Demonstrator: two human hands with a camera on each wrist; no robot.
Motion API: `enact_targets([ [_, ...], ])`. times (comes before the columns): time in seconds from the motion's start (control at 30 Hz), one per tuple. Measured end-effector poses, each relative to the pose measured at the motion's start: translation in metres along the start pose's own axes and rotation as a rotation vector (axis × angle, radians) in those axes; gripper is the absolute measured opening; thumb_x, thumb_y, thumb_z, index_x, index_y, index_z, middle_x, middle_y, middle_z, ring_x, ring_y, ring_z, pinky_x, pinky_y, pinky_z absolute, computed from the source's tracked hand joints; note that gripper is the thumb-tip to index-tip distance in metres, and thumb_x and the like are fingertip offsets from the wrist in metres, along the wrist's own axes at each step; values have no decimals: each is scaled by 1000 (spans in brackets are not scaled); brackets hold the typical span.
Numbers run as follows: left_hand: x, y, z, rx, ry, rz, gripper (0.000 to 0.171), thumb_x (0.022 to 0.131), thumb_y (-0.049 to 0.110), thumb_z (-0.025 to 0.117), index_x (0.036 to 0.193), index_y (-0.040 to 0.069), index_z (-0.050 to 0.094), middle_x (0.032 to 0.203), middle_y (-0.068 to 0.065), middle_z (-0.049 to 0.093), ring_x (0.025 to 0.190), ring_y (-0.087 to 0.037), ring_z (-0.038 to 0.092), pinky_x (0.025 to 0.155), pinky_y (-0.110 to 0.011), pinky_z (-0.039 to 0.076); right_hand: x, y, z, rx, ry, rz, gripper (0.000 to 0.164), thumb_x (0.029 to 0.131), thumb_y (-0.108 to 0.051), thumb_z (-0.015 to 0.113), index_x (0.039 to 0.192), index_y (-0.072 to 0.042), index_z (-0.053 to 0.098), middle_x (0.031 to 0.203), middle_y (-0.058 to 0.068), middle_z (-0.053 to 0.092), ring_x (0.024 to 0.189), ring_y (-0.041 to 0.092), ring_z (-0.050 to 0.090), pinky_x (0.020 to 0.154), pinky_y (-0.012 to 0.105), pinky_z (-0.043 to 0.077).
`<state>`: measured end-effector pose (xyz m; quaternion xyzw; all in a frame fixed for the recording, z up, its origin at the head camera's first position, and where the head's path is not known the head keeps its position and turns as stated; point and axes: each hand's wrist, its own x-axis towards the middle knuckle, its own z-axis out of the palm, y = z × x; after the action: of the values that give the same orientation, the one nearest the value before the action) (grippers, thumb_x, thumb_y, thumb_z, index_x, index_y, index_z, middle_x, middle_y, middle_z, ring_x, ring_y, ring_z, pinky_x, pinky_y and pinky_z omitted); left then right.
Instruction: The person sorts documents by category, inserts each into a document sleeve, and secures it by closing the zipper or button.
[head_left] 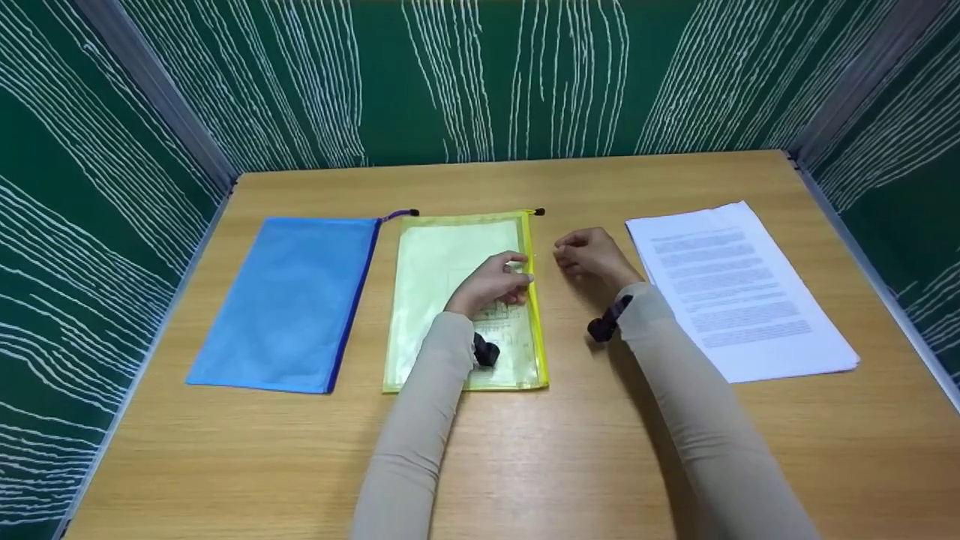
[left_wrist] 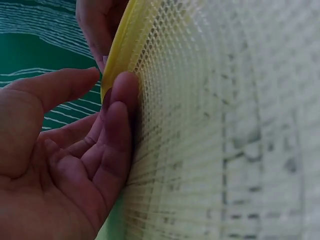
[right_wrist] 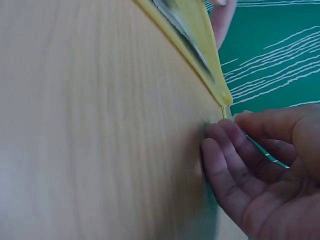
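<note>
Right hand point(right_wrist: 267, 177) at lower right: fingers point(right_wrist: 217, 157) bent, thumb close to forefinger tip. Yellow pouch point(right_wrist: 201, 30) at top, edges parted, grey-white contents point(right_wrist: 184, 31) visible between. Corner narrowing to short yellow tab point(right_wrist: 224, 111), end meeting fingers in view; contact unclear. Part of left hand point(right_wrist: 225, 25) beside upper edge. Wood-grained surface point(right_wrist: 90, 125) at left; green backdrop point(right_wrist: 280, 65), white lines, at upper right.

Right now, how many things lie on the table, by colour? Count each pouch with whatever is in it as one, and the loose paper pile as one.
Blue: 1 (blue pouch)
Yellow: 1 (yellow pouch)
White: 1 (paper pile)
Total: 3
</note>
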<state>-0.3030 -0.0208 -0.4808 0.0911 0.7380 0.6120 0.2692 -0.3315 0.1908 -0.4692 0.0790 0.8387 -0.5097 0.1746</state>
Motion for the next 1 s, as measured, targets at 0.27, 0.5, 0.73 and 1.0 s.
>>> enact_targets([
  [0.27, 11, 8, -19, 307, 135, 134, 46, 97, 19, 53, 141, 10, 47, 123, -10, 58, 113, -21, 56, 94, -34, 48, 13, 0, -5, -179, 59, -195, 31, 99, -16, 51, 125, -1, 60, 120, 17, 62, 97, 23, 63, 78, 27, 52],
  [0.5, 22, 3, -25, 510, 134, 83, 58, 100, 34, 47, 153, 19, 28, 161, -4, 21, 150, -24, 5, 121, -46, 2, 23, -3, -8, -211, 38, -167, 38, 101, -17, 47, 136, -3, 52, 131, 15, 56, 105, 25, 56, 89, 36, 50],
  [0.73, 28, -3, -26, 679, 78, 3, 68, 97, 49, 45, 155, 26, 17, 163, 3, -1, 148, -24, -18, 117, -46, -19, 28, -10, -5, -327, -44, -174, 46, 103, -20, 42, 146, -5, 38, 150, 17, 39, 140, 31, 35, 115, 47, 30],
  [1.0, 29, -1, -23, 783, 54, -41, 73, 97, 53, 41, 156, 24, 10, 163, 3, -8, 147, -24, -22, 115, -49, -20, 44, -19, 2, -425, -75, -220, 47, 103, -19, 43, 149, -12, 36, 155, 13, 33, 146, 32, 24, 118, 52, 18],
])
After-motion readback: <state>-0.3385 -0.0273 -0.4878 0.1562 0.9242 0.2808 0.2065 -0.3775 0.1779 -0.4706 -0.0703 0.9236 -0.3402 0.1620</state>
